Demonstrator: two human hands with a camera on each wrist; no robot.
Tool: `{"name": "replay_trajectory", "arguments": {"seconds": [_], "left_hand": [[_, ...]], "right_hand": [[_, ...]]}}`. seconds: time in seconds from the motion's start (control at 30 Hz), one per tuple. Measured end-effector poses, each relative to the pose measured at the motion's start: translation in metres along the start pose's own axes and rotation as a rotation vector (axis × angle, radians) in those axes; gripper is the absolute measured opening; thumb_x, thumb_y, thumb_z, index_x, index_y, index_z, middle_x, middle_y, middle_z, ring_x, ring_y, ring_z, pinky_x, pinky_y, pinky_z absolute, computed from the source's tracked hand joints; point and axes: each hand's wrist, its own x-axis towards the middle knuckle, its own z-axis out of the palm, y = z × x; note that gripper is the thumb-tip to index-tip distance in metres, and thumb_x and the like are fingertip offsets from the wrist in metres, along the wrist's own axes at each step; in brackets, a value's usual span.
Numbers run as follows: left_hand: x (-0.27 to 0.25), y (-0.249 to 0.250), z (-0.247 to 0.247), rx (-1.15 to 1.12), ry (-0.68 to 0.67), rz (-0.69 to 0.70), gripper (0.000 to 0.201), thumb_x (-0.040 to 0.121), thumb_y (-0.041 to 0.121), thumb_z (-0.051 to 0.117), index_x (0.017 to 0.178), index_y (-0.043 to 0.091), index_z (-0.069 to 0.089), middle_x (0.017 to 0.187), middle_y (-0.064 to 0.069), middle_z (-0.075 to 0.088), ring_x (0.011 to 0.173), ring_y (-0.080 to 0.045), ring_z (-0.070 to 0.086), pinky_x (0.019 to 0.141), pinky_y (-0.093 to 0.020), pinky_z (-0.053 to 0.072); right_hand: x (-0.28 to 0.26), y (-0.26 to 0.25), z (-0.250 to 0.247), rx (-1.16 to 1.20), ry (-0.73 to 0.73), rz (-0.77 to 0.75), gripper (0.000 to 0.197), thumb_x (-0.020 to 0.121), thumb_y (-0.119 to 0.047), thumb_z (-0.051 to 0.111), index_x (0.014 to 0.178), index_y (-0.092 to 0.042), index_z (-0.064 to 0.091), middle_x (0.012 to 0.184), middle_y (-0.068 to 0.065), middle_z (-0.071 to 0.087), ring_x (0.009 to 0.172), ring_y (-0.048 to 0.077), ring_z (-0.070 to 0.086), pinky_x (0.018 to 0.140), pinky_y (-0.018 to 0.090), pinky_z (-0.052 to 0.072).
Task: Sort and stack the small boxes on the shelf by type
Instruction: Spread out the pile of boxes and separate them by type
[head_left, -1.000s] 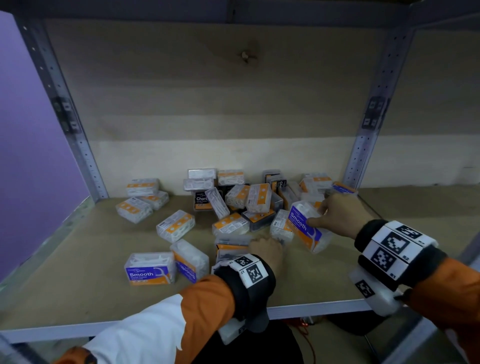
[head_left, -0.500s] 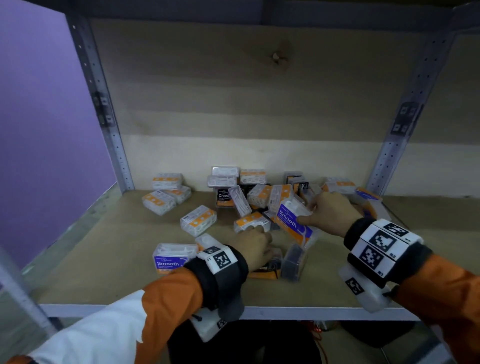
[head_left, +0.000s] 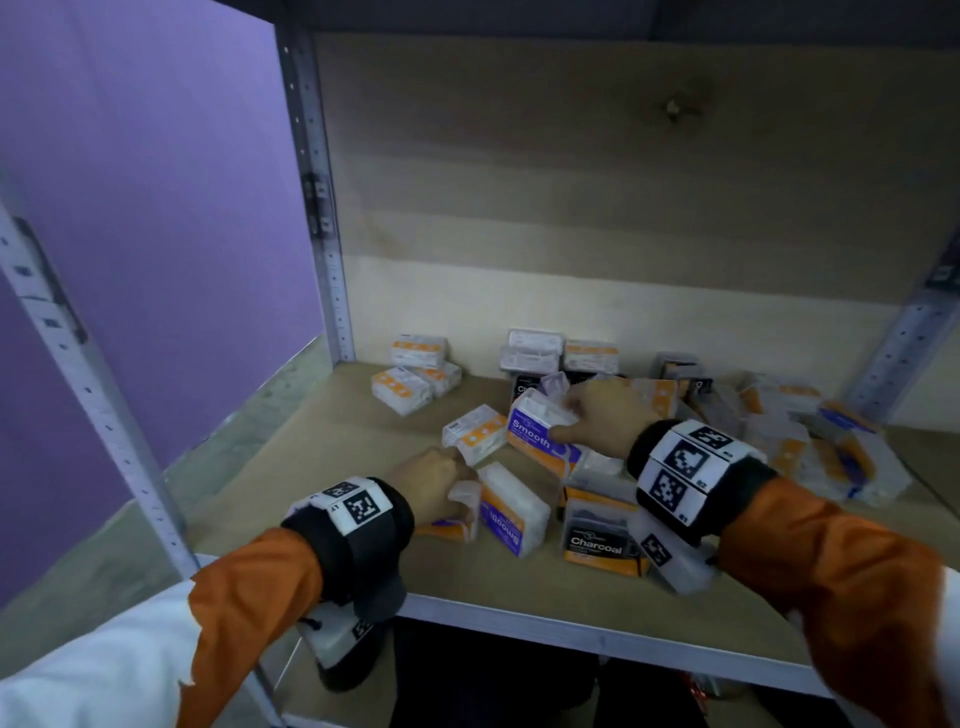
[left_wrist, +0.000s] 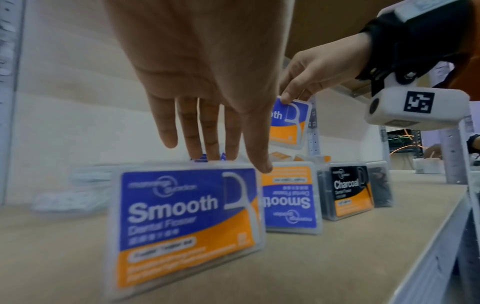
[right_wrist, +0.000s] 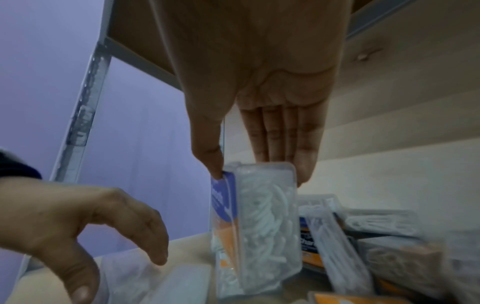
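On shelf (head_left: 311, 499), wooden board between grey uprights, purple wall to left: loose heap of small clear boxes (head_left: 779, 431) spread from back middle to right, mostly orange-labelled, white floss picks visible through clear sides. Three of these (head_left: 415, 374) apart at back left, one on top of two. Another orange-labelled box (head_left: 475, 434) alone just ahead of heap.

Near front edge, three boxes standing on edge in a row: Smooth box (left_wrist: 187, 214) with blue-and-orange label upright, second Smooth box (left_wrist: 289, 197) just beside it with label upside down, Charcoal box (left_wrist: 345, 193) to right, black and orange, dark contents.

Right hand (head_left: 608, 415) raised over middle of heap, pinching a third Smooth box (right_wrist: 254, 216) at its top, thumb on labelled face, fingers (right_wrist: 275, 133) on far side; box hanging below fingertips, clear of shelf, full of white picks.

Left hand (head_left: 431, 483) over front-row upright Smooth box, fingers (left_wrist: 207, 127) extended down behind its top edge, thumb at top right corner in front; box tilted; firm grip or mere touch, cannot tell.
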Motion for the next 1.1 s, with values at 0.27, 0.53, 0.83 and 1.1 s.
{"name": "replay_trajectory", "arguments": {"seconds": [0.27,0.53,0.83,1.1], "left_hand": [[0.002,-0.020,0.005,-0.015,-0.056,-0.056,0.046,0.090,0.020,0.058,0.134,0.010,0.050,0.139,-0.008,0.046,0.126,-0.024,0.046,0.096,-0.025,0.035],[0.007,-0.024,0.008,-0.075,-0.035,-0.097,0.048,0.084,0.022,0.068,0.128,0.011,0.056,0.133,-0.008,0.052,0.120,-0.024,0.052,0.095,-0.027,0.039],[0.008,-0.023,0.004,-0.040,-0.039,-0.056,0.047,0.084,0.024,0.067,0.129,0.015,0.057,0.132,-0.006,0.054,0.121,-0.023,0.049,0.094,-0.025,0.038],[0.008,-0.021,0.002,-0.042,-0.042,-0.053,0.047,0.085,0.023,0.066,0.130,0.016,0.056,0.131,-0.007,0.054,0.120,-0.022,0.049,0.093,-0.023,0.036]], "right_hand": [[0.036,-0.035,0.019,-0.125,-0.087,-0.115,0.038,0.090,-0.024,0.057,0.120,-0.001,0.056,0.122,0.018,0.059,0.113,0.028,0.056,0.086,0.031,0.046],[0.057,-0.044,0.038,-0.283,-0.205,-0.148,0.039,0.089,-0.023,0.061,0.120,0.001,0.055,0.125,0.019,0.058,0.114,0.031,0.057,0.089,0.034,0.047],[0.071,-0.047,0.039,-0.388,-0.329,-0.181,0.041,0.086,-0.025,0.066,0.113,0.005,0.060,0.106,0.020,0.063,0.087,0.029,0.057,0.071,0.030,0.042],[0.081,-0.043,0.055,-0.450,-0.306,-0.276,0.039,0.085,-0.023,0.063,0.116,0.000,0.058,0.117,0.018,0.060,0.105,0.034,0.060,0.087,0.039,0.052]]}}
